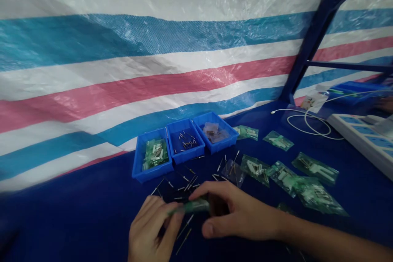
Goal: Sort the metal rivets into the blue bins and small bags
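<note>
I hold the packet [192,206] crosswise, long axis left-right: left hand [153,229] pinches its near-left end, right hand [238,215] is closed on its right end.

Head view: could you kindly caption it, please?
Left hand and right hand hold a green packet near three blue bins.

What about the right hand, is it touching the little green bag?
Touching. The head view shows the right hand pinching the little green bag, the left hand holding its other end.

Three blue bins [187,157] (one white cable [308,130])
</note>
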